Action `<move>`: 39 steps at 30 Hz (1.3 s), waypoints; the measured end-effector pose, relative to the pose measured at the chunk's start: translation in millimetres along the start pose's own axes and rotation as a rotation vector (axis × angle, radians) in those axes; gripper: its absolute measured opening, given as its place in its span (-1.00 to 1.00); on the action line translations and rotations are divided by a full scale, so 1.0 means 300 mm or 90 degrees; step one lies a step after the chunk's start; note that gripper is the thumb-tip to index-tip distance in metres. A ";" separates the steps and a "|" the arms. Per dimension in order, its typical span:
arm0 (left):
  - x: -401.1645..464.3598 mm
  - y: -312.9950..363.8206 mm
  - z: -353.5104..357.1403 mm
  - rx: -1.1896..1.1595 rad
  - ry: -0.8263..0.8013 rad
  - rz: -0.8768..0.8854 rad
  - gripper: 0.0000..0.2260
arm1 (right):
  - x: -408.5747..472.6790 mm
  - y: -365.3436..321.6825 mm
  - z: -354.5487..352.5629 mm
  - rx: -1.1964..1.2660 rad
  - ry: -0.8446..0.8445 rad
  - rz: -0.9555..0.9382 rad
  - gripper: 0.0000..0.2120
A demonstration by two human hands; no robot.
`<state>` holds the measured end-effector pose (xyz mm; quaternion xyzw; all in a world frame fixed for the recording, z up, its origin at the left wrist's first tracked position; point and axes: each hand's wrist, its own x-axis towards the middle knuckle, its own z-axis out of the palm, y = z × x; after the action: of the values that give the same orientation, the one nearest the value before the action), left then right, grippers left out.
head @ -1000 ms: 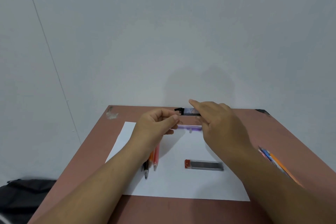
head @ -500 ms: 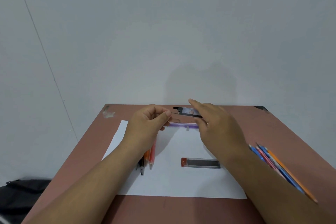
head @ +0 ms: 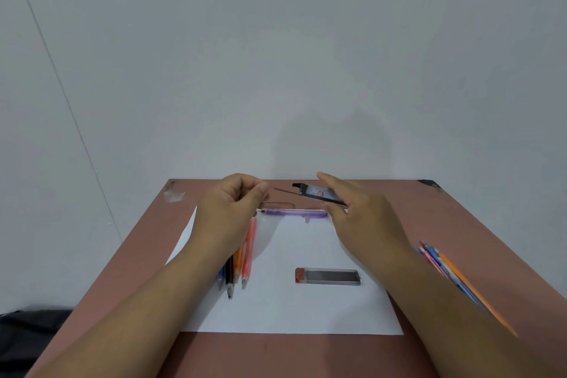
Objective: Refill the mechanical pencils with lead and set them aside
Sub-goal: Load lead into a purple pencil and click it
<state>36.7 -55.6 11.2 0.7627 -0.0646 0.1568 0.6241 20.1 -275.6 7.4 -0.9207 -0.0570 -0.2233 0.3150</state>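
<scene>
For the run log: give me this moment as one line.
left hand: pinches lead | right hand: holds lead case | purple pencil: lying on paper

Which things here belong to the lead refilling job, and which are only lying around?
Belong to the job:
- lead pinched by left hand
- open lead case in right hand
- purple pencil
- pencils on the paper
- pencils at right
- second lead case

Lying about:
- white paper
- tape scrap
- dark bag
</scene>
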 end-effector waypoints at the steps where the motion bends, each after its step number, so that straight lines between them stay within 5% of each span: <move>1: -0.002 0.001 0.001 0.003 -0.001 0.000 -0.89 | 0.000 -0.002 0.000 0.000 -0.002 0.001 -0.55; 17: -0.013 0.014 -0.004 0.011 0.012 0.015 -0.88 | -0.003 -0.004 0.008 0.057 -0.017 0.022 -0.56; 26: 0.013 0.004 -0.035 -0.058 0.065 0.037 -0.89 | 0.006 0.001 0.004 0.162 0.024 0.093 -0.84; 35: 0.016 -0.003 -0.024 -0.066 0.042 0.025 -0.89 | -0.001 -0.041 -0.001 0.313 -0.002 0.166 -0.77; 39: 0.015 -0.004 -0.025 -0.064 0.051 0.024 -0.89 | -0.016 -0.065 -0.003 0.302 -0.016 0.125 -0.45</move>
<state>40.1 -47.5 12.7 0.7220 -0.0615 0.1953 0.6610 10.7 -260.5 16.6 -0.8250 -0.0220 -0.1606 0.5413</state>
